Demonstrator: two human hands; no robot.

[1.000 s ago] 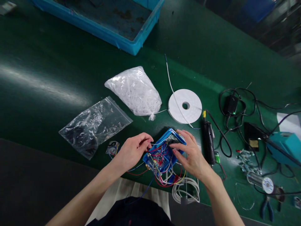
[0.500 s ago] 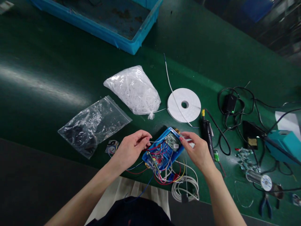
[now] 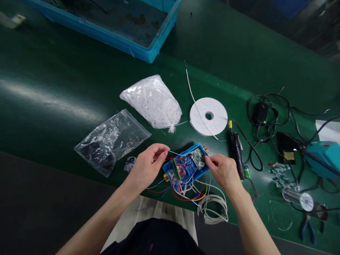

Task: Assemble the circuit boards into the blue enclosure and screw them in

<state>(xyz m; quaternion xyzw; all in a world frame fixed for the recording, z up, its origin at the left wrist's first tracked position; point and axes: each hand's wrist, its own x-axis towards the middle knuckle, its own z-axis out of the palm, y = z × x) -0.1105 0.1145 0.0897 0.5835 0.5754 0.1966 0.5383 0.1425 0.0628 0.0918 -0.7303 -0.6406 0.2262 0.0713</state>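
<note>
A blue housing [image 3: 195, 175] lies near the table's front edge, full of thin coloured wires, with brass fittings at both ends. Inside its right part sits a green circuit board [image 3: 198, 158]; a second board [image 3: 175, 170] stands tilted at its left. My left hand [image 3: 151, 164] is at the housing's upper left, thumb and forefinger pinched on a thin white wire [image 3: 174, 152] that runs to the right-hand board. My right hand [image 3: 221, 168] has closed fingertips at the housing's right corner, by the board; what they grip is too small to make out.
Behind lie a bag of white parts [image 3: 154, 102], a clear zip bag [image 3: 114, 141] and a white tape roll [image 3: 200, 120]. A blue tray [image 3: 148, 53] stands further back. At right are a black-handled tool [image 3: 235, 152], cables, a solder spool [image 3: 297, 198] and pliers [image 3: 307, 228]. Coiled grey cable [image 3: 212, 209] lies in front.
The left-hand board now stands more upright in the housing. My right fingers have drawn together at the corner. The whole view has shifted slightly.
</note>
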